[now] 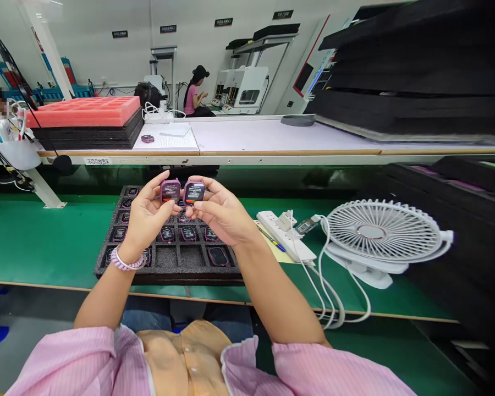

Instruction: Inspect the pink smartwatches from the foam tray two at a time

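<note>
My left hand (pixel 150 212) grips a purple-framed smartwatch (pixel 170 190) by its edges, thumb below and index finger on top. Beside it, my right hand (pixel 218 209) pinches a second smartwatch (pixel 194 192) the same way. Both screens face me, lit with small text I cannot read. The two watches are held side by side, nearly touching. Beneath my hands lies a black foam tray (pixel 169 279) with square pockets. Several similar watches sit in the pockets, among them one watch (pixel 218 256) at the front right. Two front pockets between my wrists hold no watch.
A white power strip (pixel 286 236) with cables and a pen (pixel 273 240) lie right of the tray. Further right stands a white fan (pixel 379 231). Above, a shelf (pixel 247 137) carries pink foam (pixel 84 111) and black trays (pixel 412 82). Another person (pixel 196 93) sits in the background.
</note>
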Action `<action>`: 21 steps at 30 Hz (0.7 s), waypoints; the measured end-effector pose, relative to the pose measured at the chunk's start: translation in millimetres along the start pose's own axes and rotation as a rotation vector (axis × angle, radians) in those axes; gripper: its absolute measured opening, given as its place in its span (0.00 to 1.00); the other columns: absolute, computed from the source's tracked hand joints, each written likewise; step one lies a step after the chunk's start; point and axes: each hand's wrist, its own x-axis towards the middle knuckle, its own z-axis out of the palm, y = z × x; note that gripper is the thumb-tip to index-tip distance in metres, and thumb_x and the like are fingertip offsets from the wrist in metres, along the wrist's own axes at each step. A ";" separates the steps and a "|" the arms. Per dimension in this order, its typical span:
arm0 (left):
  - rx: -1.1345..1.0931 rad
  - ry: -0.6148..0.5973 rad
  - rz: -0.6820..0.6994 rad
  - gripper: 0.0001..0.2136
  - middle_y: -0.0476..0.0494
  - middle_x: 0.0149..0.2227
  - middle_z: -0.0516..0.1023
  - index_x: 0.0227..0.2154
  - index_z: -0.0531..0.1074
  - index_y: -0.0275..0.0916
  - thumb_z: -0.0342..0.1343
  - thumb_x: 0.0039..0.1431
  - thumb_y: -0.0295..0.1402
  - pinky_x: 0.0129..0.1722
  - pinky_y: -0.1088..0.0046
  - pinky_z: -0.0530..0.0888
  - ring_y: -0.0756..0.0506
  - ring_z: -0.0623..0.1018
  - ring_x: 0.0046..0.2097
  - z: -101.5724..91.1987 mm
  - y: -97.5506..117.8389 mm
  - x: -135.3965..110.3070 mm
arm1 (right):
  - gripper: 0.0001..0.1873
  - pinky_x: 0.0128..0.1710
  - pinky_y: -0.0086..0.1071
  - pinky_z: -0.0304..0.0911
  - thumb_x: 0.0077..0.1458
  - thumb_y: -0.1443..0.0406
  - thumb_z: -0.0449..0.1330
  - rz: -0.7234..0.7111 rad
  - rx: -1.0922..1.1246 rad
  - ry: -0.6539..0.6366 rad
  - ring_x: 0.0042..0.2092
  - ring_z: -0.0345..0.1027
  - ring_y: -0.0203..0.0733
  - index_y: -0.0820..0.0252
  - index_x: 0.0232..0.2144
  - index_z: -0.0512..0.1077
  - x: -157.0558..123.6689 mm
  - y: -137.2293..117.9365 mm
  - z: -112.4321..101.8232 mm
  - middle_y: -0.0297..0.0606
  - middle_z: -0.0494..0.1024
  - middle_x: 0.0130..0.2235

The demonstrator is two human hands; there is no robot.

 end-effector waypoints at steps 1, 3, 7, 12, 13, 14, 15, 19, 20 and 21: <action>-0.007 -0.005 -0.003 0.27 0.41 0.49 0.82 0.62 0.69 0.41 0.65 0.60 0.30 0.40 0.76 0.85 0.50 0.84 0.35 -0.3 -0.7 2.0 | 0.30 0.34 0.30 0.72 0.47 0.68 0.72 -0.007 0.001 0.004 0.32 0.75 0.35 0.55 0.52 0.70 2.9 -0.2 0.1 0.33 0.80 0.42; -0.018 -0.011 -0.009 0.27 0.41 0.50 0.83 0.63 0.69 0.41 0.62 0.60 0.29 0.41 0.75 0.86 0.50 0.85 0.36 -1.1 -1.4 7.5 | 0.30 0.33 0.30 0.71 0.46 0.67 0.71 -0.022 -0.002 0.020 0.31 0.73 0.35 0.56 0.51 0.69 9.9 -0.9 -0.3 0.33 0.80 0.40; -0.040 -0.009 -0.030 0.27 0.42 0.49 0.84 0.62 0.71 0.41 0.58 0.59 0.28 0.38 0.75 0.86 0.50 0.85 0.34 -1.2 3.1 23.6 | 0.28 0.30 0.28 0.69 0.47 0.63 0.72 -0.069 -0.025 0.043 0.28 0.71 0.33 0.58 0.50 0.68 26.9 -4.5 -0.9 0.30 0.76 0.35; -0.069 0.001 -0.014 0.25 0.45 0.45 0.85 0.60 0.73 0.41 0.61 0.58 0.31 0.34 0.78 0.85 0.50 0.85 0.32 0.8 15.2 44.8 | 0.29 0.29 0.28 0.68 0.47 0.59 0.75 -0.140 -0.044 0.050 0.27 0.68 0.31 0.57 0.48 0.68 45.9 -13.6 1.8 0.30 0.76 0.37; -0.065 0.000 -0.003 0.25 0.45 0.44 0.85 0.60 0.74 0.41 0.61 0.58 0.32 0.34 0.78 0.85 0.50 0.85 0.31 0.9 17.1 48.6 | 0.29 0.28 0.27 0.67 0.47 0.59 0.76 -0.159 -0.046 0.047 0.26 0.68 0.30 0.57 0.48 0.68 48.8 -15.7 2.5 0.30 0.76 0.37; -0.060 -0.003 0.010 0.25 0.45 0.44 0.85 0.60 0.74 0.41 0.62 0.58 0.32 0.34 0.78 0.84 0.51 0.84 0.31 0.8 18.6 52.4 | 0.30 0.27 0.27 0.67 0.47 0.59 0.76 -0.179 -0.048 0.042 0.26 0.67 0.29 0.57 0.48 0.68 51.4 -17.8 3.1 0.30 0.76 0.37; -0.056 -0.008 0.021 0.25 0.45 0.44 0.84 0.60 0.73 0.41 0.62 0.58 0.33 0.34 0.78 0.84 0.51 0.84 0.30 0.4 19.7 56.2 | 0.29 0.27 0.26 0.66 0.47 0.59 0.76 -0.199 -0.051 0.036 0.26 0.66 0.29 0.57 0.48 0.68 53.9 -19.9 3.4 0.30 0.76 0.37; -0.060 -0.055 0.052 0.25 0.46 0.42 0.84 0.60 0.73 0.42 0.61 0.58 0.32 0.34 0.76 0.84 0.49 0.84 0.31 -1.6 21.2 74.4 | 0.29 0.30 0.28 0.67 0.47 0.61 0.73 -0.247 -0.093 0.012 0.28 0.67 0.30 0.57 0.50 0.68 64.4 -29.6 2.0 0.29 0.75 0.36; -0.063 -0.064 0.064 0.25 0.46 0.41 0.84 0.60 0.73 0.42 0.60 0.58 0.31 0.34 0.76 0.84 0.49 0.85 0.31 -1.9 21.3 79.9 | 0.30 0.31 0.28 0.67 0.47 0.62 0.72 -0.256 -0.113 0.008 0.28 0.68 0.31 0.57 0.50 0.67 67.7 -32.6 1.2 0.30 0.74 0.36; -0.068 -0.067 0.077 0.26 0.47 0.41 0.84 0.60 0.73 0.42 0.59 0.57 0.30 0.34 0.75 0.84 0.48 0.85 0.31 -2.0 21.6 85.6 | 0.30 0.31 0.29 0.68 0.46 0.62 0.71 -0.268 -0.135 0.004 0.29 0.68 0.31 0.56 0.51 0.67 71.3 -35.7 0.4 0.30 0.74 0.37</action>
